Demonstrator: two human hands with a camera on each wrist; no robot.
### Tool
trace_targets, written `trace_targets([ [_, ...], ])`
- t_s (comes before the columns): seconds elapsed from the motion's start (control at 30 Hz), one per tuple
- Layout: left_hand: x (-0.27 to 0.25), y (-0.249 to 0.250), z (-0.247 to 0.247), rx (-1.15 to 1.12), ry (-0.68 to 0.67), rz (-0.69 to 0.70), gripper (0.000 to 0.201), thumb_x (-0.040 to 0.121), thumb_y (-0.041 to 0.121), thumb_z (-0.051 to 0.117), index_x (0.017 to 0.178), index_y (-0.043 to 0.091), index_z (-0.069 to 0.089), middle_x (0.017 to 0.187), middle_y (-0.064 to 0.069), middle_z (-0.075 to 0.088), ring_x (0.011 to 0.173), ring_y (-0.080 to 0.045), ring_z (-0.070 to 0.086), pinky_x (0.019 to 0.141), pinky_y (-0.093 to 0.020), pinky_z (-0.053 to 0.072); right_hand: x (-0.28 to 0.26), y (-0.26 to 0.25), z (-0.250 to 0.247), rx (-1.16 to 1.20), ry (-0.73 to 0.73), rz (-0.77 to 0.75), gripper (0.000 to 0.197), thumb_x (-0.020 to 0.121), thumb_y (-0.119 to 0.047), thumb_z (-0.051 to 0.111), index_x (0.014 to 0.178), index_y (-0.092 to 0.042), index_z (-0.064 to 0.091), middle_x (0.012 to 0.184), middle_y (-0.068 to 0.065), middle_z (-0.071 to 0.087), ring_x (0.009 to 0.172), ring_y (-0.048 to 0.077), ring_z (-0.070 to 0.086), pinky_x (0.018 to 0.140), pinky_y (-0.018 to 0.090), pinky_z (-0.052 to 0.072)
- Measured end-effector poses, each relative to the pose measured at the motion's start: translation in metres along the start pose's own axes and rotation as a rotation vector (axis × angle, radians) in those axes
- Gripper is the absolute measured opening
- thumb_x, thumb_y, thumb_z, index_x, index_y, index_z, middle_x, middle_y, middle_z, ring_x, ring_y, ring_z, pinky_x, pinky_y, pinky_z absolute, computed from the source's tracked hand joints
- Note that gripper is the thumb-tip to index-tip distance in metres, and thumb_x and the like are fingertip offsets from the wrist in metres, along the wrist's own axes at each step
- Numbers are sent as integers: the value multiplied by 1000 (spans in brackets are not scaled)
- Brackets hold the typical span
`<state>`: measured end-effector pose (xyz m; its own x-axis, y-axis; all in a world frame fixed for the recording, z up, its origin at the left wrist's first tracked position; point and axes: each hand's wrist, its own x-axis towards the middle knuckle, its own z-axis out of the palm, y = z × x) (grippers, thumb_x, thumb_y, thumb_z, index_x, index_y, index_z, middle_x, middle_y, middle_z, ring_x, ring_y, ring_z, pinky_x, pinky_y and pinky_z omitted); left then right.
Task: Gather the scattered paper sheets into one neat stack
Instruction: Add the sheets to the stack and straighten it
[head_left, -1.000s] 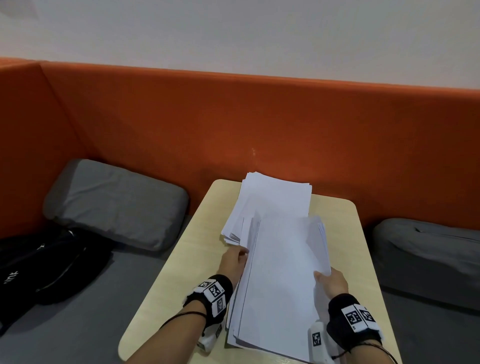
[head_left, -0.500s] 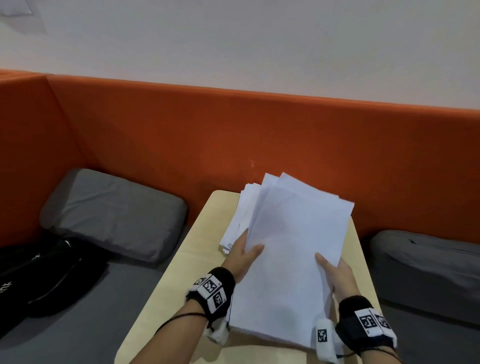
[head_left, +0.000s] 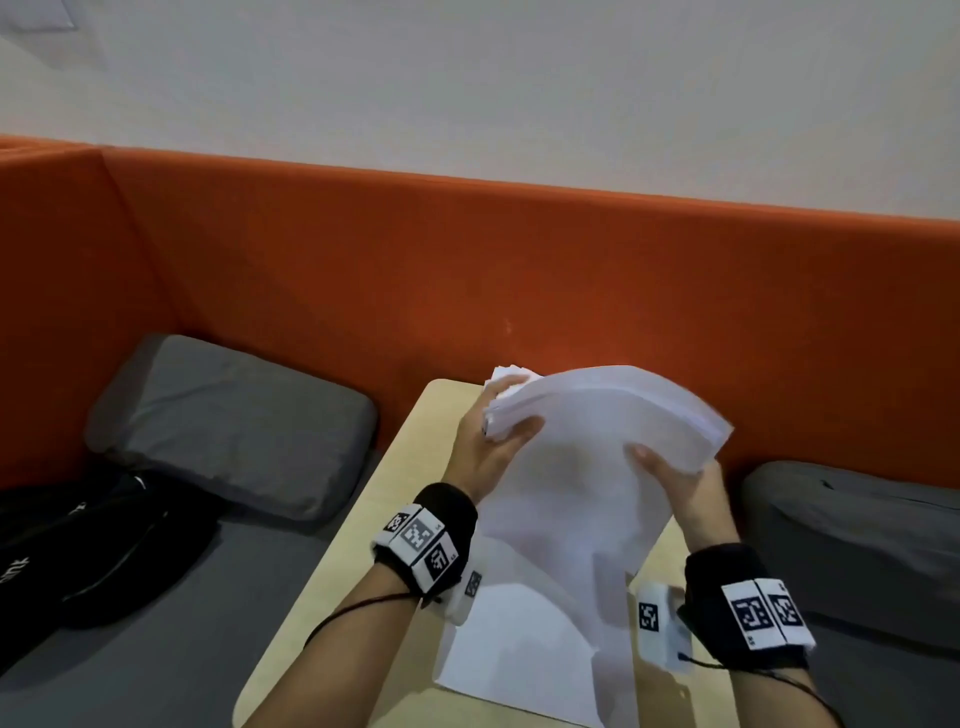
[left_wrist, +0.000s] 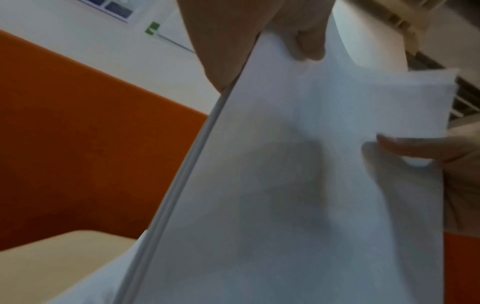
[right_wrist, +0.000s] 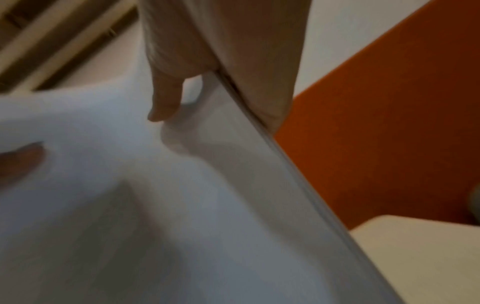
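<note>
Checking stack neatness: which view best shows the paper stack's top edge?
Head view: the paper stack shows whole, its top sheets staggered at the left hand. Both wrist views show only one side edge, blurred.

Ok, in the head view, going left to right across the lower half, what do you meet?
Black bag → grey cushion → left hand gripping the paper stack → right hand gripping its other side → second grey cushion.
</note>
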<state>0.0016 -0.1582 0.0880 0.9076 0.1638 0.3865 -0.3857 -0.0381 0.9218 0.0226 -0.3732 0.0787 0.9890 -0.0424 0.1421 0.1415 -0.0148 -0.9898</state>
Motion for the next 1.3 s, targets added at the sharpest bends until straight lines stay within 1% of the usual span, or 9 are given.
trace_targets([
  [0.2,-14,-32,0,42,23,-236,20,76,44,70,78,24,67,76,0,64,72,-16,56,64,-23,46,-2,40,-1,-93,96,137,22,85,-13,65,104,-3,60,99,17,63,92,30,59,78,33,46],
  [0.43,-37,-111,-30,449,81,-677,32,97,12,43,127,3,48,128,-17,55,115,-30,53,94,-31,44,4,95,-17,-219,122,441,39,88,-15,59,120,7,53,110,17,62,102,35,58,90,41,48],
  [0.57,-61,-137,-25,399,1,-902,39,96,8,35,135,4,39,128,-18,50,100,-32,56,78,-33,49,-13,125,-25,-539,-60,600,36,91,-15,56,119,6,53,106,22,61,97,34,56,79,35,42],
  [0.67,-63,-138,-19,437,-39,-908,13,95,8,40,91,7,52,87,-14,48,65,-20,41,61,-27,38,-20,134,-27,-771,-140,662,43,90,-23,57,125,2,53,117,21,59,97,30,54,80,30,39],
  [0.77,-61,-143,-17,527,-101,-889,34,92,18,51,62,16,35,71,-7,43,61,-18,40,63,-24,35,-21,127,-20,-1034,-144,674,44,90,-34,55,125,-7,52,123,17,47,109,33,48,82,30,39],
  [0.87,-63,-138,-15,551,-125,-899,26,90,19,56,67,11,47,73,-5,46,63,-17,44,59,-22,36,-18,127,-15,-933,-207,631,41,87,-26,58,121,-3,55,121,19,54,106,33,53,84,30,42],
  [1.03,-67,-139,-18,528,-118,-883,40,87,20,61,108,-13,53,114,-29,59,107,-37,59,89,-37,48,-27,126,-14,-642,-202,546,32,86,-5,55,117,1,55,101,16,61,92,30,55,78,31,40],
  [1.2,-74,-134,-20,127,-41,-746,83,52,57,83,122,35,43,126,-5,59,112,-25,60,93,-46,51,-33,87,-20,-320,-243,388,27,91,-7,54,118,-3,56,103,13,66,93,27,63,71,28,47],
  [1.3,-57,-82,-15,-100,-127,-572,73,61,47,80,123,22,50,115,-2,67,104,-25,66,84,-36,56,-24,59,-20,-167,-137,269,33,92,-5,53,125,-1,53,112,14,65,101,28,61,87,37,48],
])
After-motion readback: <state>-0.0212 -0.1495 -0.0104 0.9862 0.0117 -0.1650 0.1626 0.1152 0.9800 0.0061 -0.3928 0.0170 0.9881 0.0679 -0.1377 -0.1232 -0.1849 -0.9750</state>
